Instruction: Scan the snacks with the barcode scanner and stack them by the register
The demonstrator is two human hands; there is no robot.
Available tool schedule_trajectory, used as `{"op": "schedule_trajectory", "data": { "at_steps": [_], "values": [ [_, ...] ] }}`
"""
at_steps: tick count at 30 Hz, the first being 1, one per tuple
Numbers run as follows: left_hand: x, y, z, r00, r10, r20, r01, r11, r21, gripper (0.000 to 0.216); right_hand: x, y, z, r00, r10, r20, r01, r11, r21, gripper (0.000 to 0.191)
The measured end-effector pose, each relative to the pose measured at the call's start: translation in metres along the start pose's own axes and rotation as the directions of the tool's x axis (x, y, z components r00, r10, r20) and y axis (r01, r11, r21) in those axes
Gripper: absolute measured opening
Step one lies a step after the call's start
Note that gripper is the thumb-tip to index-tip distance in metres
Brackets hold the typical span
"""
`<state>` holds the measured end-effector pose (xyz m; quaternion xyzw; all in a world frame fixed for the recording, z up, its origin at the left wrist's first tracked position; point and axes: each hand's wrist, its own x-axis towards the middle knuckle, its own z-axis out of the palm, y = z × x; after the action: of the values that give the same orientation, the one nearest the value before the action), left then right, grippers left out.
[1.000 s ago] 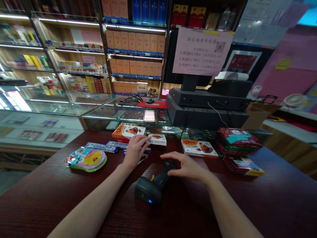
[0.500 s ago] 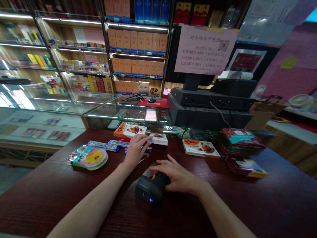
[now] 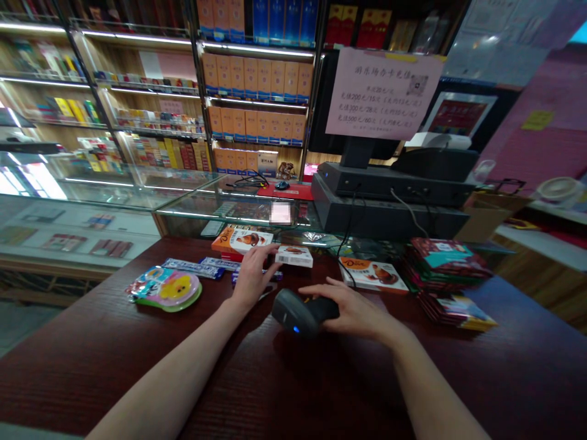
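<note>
A black barcode scanner [image 3: 293,311] with a blue light is in my right hand [image 3: 355,308], whose fingers wrap its handle; the scanner's head points left, low over the brown table. My left hand [image 3: 254,275] reaches forward with thumb and fingers apart, fingertips at the left end of a small white box [image 3: 294,256]. Whether they touch it I cannot tell. Just behind this hand lies an orange-and-white Dove chocolate box [image 3: 243,238] on something red. Blue-wrapped bars [image 3: 215,267] lie to its left, one partly hidden by the hand.
A colourful toy-like package [image 3: 165,288] lies at the left. Another Dove box [image 3: 373,274] and stacked dark red packets [image 3: 449,263] are at the right. Behind stand a glass counter [image 3: 238,205], a monitor with a paper sign [image 3: 383,95], and a black cable [image 3: 343,244].
My right hand has moved the scanner forward and to the right, away from my left arm. My left hand's fingers have drawn slightly back left from the small white box.
</note>
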<state>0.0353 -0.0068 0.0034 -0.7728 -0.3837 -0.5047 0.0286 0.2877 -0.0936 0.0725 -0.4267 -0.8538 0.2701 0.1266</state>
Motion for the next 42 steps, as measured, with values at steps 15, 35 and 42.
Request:
{"op": "schedule_trajectory", "data": {
  "at_steps": [15,35,42],
  "values": [
    [0.000,0.002,0.001,0.999,-0.009,-0.045,0.009,1.000,-0.011,0.043,-0.013,0.012,-0.017,0.982,0.085,-0.172,-0.067,0.992,0.104,0.054],
    [0.000,-0.001,0.006,0.998,-0.023,-0.055,0.026,0.998,0.056,0.041,-0.020,0.014,-0.025,0.977,0.131,-0.168,-0.114,0.988,0.104,0.045],
    [0.000,0.001,0.002,0.999,0.000,-0.042,0.001,1.000,0.008,0.041,-0.020,0.016,-0.025,0.977,0.140,-0.159,-0.124,0.987,0.104,0.046]
  ]
}}
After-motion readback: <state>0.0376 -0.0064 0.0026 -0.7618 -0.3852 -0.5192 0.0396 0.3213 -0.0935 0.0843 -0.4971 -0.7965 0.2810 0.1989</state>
